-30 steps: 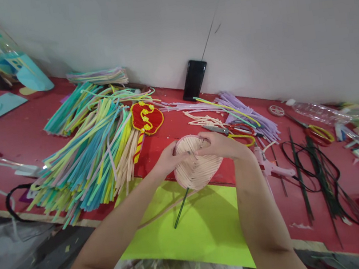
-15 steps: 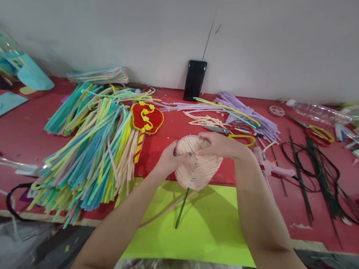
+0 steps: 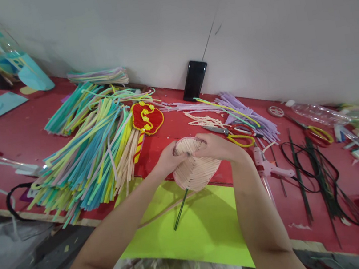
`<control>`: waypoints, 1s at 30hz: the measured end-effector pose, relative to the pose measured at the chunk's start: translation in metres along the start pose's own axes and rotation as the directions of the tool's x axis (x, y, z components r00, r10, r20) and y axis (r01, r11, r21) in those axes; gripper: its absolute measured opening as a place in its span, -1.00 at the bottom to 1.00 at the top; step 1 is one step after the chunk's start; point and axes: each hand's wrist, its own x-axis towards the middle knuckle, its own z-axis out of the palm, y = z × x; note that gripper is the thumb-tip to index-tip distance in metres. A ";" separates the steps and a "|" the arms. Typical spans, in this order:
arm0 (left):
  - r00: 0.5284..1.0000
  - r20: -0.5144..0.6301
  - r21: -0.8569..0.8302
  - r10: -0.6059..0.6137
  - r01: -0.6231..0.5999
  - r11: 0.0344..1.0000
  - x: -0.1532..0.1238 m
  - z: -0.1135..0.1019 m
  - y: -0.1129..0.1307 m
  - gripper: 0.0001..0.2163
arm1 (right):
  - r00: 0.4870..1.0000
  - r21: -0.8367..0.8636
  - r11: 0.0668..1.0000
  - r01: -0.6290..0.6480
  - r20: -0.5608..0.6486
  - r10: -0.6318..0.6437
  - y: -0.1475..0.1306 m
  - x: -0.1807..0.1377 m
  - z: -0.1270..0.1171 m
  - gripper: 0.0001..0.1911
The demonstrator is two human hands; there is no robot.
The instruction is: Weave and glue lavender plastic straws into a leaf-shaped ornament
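Observation:
Between my two hands is a pale peach fan shape (image 3: 194, 168) made of pipe cleaners laid side by side, with a pink edge. A dark green stem (image 3: 181, 209) sticks out of its lower end. My left hand (image 3: 168, 158) grips the upper left edge, thumb on the front face. On the upper right edge, my right hand (image 3: 211, 146) is closed with its thumb near the middle; the other fingers are partly hidden behind. Below lies a yellow-green sheet (image 3: 210, 228). A finished red fan with yellow trim (image 3: 155, 119) rests on the table to the left.
Many coloured pipe cleaners (image 3: 91, 152) are heaped at left, purple ones (image 3: 247, 115) at right. A black phone (image 3: 195, 80) leans on the wall. Scissors (image 3: 241, 139), a pink glue gun (image 3: 270, 166), dark wires (image 3: 319, 176) and a second pair of scissors (image 3: 317, 132) lie at right.
The peach fan shape and both hands have shifted slightly left and down. Both hands keep their grip on its edges.

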 end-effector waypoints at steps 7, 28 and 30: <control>1.000 0.005 -0.047 -0.017 0.017 0.999 0.001 0.001 -0.001 -0.68 | 1.000 -0.015 1.000 -0.018 0.010 0.018 -0.004 -0.002 -0.002 -0.63; 0.999 0.035 -0.108 0.000 0.004 0.994 0.000 0.001 0.001 -0.70 | 0.996 0.073 0.997 0.037 0.078 -0.042 0.008 0.002 -0.002 -0.73; 1.000 0.025 -0.067 -0.001 0.003 0.998 -0.001 0.000 0.002 -0.70 | 0.997 0.050 0.998 0.039 0.071 -0.043 0.005 0.001 -0.002 -0.73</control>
